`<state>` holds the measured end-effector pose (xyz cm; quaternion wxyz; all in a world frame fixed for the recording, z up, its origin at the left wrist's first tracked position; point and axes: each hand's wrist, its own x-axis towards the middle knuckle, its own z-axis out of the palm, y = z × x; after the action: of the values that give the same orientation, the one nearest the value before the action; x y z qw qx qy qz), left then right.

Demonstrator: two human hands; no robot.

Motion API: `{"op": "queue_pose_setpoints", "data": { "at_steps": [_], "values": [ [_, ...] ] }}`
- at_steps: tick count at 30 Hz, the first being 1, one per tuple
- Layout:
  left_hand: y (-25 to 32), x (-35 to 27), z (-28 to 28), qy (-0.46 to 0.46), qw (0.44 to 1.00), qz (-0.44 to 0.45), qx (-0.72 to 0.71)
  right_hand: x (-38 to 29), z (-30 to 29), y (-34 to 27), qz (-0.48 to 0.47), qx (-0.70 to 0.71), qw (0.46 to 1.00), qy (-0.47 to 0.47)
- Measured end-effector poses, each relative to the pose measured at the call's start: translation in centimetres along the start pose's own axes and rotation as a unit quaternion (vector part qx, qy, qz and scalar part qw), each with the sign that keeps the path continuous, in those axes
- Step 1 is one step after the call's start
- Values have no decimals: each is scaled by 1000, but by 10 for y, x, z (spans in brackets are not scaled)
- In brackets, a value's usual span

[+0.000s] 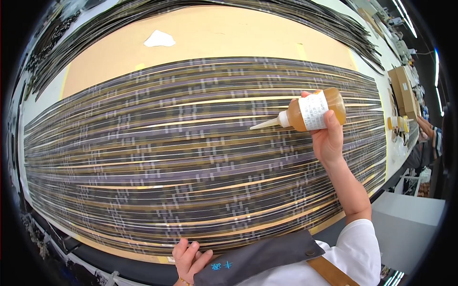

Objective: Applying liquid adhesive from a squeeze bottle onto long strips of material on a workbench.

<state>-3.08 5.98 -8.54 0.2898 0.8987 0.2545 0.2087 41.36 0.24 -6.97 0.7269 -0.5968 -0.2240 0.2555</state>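
My right hand [330,137] grips a clear squeeze bottle [335,103] of amber liquid, probably glue, lying nearly on its side. A white label with printed writing wraps the bottle. Its long pale nozzle [266,123] points left above the strips; whether the tip touches them I cannot tell. Long, narrow plaid strips [200,153] in black, olive and purple lie side by side across the table, with tan board showing in thin gaps between some. At the near edge, my left hand [189,255] rests by the lowest strips, fingers somewhat spread and holding nothing visible.
Beyond the strips, a tan board [229,34] carries a torn white scrap [160,38]. Loose dark strips [340,26] are bundled along the far edge. To the right are a cardboard box [402,91], yellowish bottles [395,123] and another person [427,137].
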Motion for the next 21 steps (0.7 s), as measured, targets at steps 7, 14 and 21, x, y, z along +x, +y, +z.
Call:
{"op": "queue_pose_setpoints", "data": {
  "at_steps": [7, 14, 21],
  "values": [
    [-11, 6, 8, 47, 997, 58, 0, 8, 28, 7, 11, -9, 999, -41],
    [-12, 14, 10, 83, 993, 80, -11, 14, 59, 16, 19, -4, 996, -89],
    [-13, 13, 12, 97, 991, 89, -29, 19, 94, 22, 22, -6, 993, -114]
  ]
}}
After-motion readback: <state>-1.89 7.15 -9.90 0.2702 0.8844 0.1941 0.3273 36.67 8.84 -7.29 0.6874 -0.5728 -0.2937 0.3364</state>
